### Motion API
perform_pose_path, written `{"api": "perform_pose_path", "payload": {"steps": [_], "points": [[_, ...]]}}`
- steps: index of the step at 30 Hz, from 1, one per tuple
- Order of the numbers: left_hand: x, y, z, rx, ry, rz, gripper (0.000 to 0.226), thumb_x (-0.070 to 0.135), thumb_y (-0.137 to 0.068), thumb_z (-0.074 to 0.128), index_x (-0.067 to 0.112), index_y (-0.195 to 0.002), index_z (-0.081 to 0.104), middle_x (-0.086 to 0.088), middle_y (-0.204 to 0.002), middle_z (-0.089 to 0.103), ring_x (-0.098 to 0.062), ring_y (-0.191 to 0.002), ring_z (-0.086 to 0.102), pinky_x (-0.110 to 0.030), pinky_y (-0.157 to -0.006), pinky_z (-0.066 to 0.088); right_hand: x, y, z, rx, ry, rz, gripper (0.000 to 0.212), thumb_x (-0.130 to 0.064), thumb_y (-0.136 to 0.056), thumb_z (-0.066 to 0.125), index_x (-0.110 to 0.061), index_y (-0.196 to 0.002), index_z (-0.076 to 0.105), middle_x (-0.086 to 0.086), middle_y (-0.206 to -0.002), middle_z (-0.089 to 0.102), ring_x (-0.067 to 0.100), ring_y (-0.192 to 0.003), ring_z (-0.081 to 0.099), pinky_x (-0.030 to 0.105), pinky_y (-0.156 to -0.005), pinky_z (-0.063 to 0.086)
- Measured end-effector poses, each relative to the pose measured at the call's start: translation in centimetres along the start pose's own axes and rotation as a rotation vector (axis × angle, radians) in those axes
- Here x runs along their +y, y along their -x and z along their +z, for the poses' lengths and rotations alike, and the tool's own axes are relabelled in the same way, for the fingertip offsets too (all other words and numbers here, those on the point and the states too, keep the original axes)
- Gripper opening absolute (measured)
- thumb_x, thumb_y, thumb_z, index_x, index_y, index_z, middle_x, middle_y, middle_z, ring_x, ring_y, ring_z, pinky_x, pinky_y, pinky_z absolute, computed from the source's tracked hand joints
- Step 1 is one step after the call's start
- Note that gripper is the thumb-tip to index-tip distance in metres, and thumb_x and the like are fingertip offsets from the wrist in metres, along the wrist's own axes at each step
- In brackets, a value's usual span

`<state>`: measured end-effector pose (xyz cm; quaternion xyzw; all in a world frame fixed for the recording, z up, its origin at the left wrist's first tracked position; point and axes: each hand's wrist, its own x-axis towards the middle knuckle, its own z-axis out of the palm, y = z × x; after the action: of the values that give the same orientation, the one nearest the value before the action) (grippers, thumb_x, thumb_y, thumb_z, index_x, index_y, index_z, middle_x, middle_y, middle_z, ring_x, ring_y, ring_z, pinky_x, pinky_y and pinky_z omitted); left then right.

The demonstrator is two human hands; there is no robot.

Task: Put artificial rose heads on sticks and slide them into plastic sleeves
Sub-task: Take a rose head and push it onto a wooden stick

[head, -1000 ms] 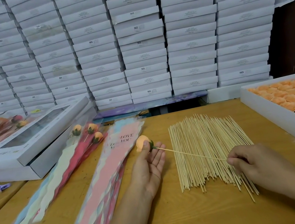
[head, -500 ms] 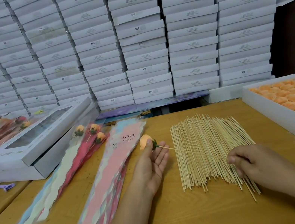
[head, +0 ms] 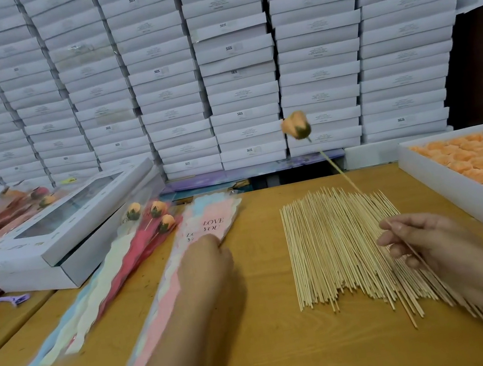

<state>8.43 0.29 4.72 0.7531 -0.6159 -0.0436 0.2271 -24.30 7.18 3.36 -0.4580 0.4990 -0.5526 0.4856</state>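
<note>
Sleeving is the step in hand, by our reading. Our right hand point(head: 422, 243) pinches the lower part of a stick point(head: 336, 167), which rises tilted up and away over the stick pile point(head: 336, 250); an orange rose head point(head: 296, 125) sits on its upper tip, well above the table point(head: 280, 353). Our left hand point(head: 205, 261) lies on the top sleeve point(head: 209, 225) of the sleeve stack, the one printed LOVE YOU. Its fingers are hidden behind the hand, so we cannot tell whether this grip is flat or closed on the plastic.

To do the step well, we separate only the top sleeve and open its wide mouth. We lower the stick and feed its bare end into that mouth first. We keep the right-hand grip low and light, so the head does not whip or slip off. We slide until the head sits inside the mouth, as in the finished roses point(head: 155, 215) lying to the left.
</note>
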Motion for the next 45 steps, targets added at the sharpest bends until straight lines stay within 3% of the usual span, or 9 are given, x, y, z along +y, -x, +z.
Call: {"api": "perform_pose_path", "payload": {"steps": [3,7,13,24,28,32,39,43,45], "points": [[-2.7,-0.8,-0.9,-0.06,-0.23,-0.022,0.023,0.027,-0.098,0.053,0.012,-0.112,0.063,-0.006,-0.103,0.066,-0.022,-0.095,0.063,-0.034,-0.08,0.055,-0.1,-0.2,-0.2,-0.004,-0.102,0.028,0.016,-0.005,-0.097,0.054,-0.003,-0.107,0.066,0.01,-0.084,0.077,0.01,-0.06,0.068,0.018,-0.046,0.052],[-4.6,-0.7,-1.1,-0.104,-0.383,0.04,0.03,0.045,-0.099,0.051,0.018,-0.086,0.055,0.003,-0.076,0.053,-0.012,-0.067,0.054,-0.025,-0.051,0.039,0.1,-0.4,-0.3,-0.005,-0.157,0.027,0.014,-0.003,-0.097,0.054,-0.001,-0.106,0.064,0.01,-0.08,0.076,0.01,-0.059,0.069,0.018,-0.047,0.053],[-4.0,0.3,-1.0,-0.102,-0.634,0.132,0.023,0.02,-0.103,0.037,0.018,-0.094,0.058,0.003,-0.076,0.049,-0.019,-0.083,0.066,-0.029,-0.067,0.057,0.4,-0.8,-0.5,-0.004,-0.157,0.014,0.015,-0.005,-0.096,0.055,-0.001,-0.107,0.064,0.011,-0.083,0.076,0.011,-0.061,0.069,0.018,-0.046,0.052],[-3.2,0.6,-2.2,0.004,-0.621,0.091,0.018,0.01,-0.095,0.054,0.021,-0.082,0.046,0.004,-0.072,0.045,-0.017,-0.069,0.055,-0.026,-0.058,0.047,0.5,-0.7,-0.6,0.0,-0.143,-0.006,0.014,-0.005,-0.097,0.054,-0.003,-0.106,0.064,0.01,-0.083,0.077,0.01,-0.06,0.068,0.018,-0.046,0.051],[-3.5,0.7,-2.8,-0.042,-0.621,0.11,0.028,0.028,-0.098,0.056,0.02,-0.074,0.044,0.004,-0.071,0.048,-0.014,-0.062,0.049,-0.026,-0.051,0.041,0.5,-0.6,-0.6,0.004,-0.141,-0.011,0.013,-0.004,-0.098,0.054,-0.003,-0.105,0.065,0.01,-0.082,0.076,0.01,-0.059,0.068,0.017,-0.046,0.05],[-2.6,1.5,-3.7,-0.014,-0.69,0.169,0.01,0.015,-0.1,0.048,0.02,-0.098,0.057,0.005,-0.075,0.047,-0.014,-0.068,0.053,-0.025,-0.056,0.045,0.5,-0.6,-0.6,0.004,-0.143,-0.013,0.014,-0.004,-0.098,0.054,-0.004,-0.107,0.065,0.01,-0.084,0.077,0.01,-0.059,0.067,0.018,-0.045,0.05],[3.0,7.4,-3.4,-0.196,-0.82,0.402,0.031,0.001,-0.095,0.044,0.01,-0.121,0.059,-0.009,-0.109,0.065,-0.031,-0.103,0.067,-0.035,-0.071,0.044,0.5,-0.8,-0.6,0.009,-0.14,-0.015,0.014,-0.004,-0.098,0.054,-0.003,-0.108,0.064,0.011,-0.085,0.076,0.01,-0.058,0.067,0.019,-0.044,0.049],[5.6,11.7,-2.7,-0.371,-0.778,0.551,0.024,0.012,-0.098,0.046,0.009,-0.116,0.061,-0.013,-0.114,0.065,-0.035,-0.105,0.065,-0.034,-0.069,0.039,0.6,-0.7,-0.4,0.01,-0.127,-0.03,0.014,-0.005,-0.098,0.055,-0.004,-0.108,0.064,0.015,-0.09,0.076,0.01,-0.058,0.066,0.018,-0.044,0.048],[6.3,12.5,-2.5,-0.449,-0.706,0.545,0.035,0.045,-0.1,0.047,0.014,-0.097,0.06,-0.009,-0.094,0.063,-0.032,-0.091,0.063,-0.031,-0.062,0.036,0.6,-0.7,-0.4,0.014,-0.121,-0.04,0.014,-0.006,-0.098,0.055,-0.005,-0.108,0.064,0.015,-0.092,0.076,0.01,-0.058,0.066,0.018,-0.044,0.048]]}}
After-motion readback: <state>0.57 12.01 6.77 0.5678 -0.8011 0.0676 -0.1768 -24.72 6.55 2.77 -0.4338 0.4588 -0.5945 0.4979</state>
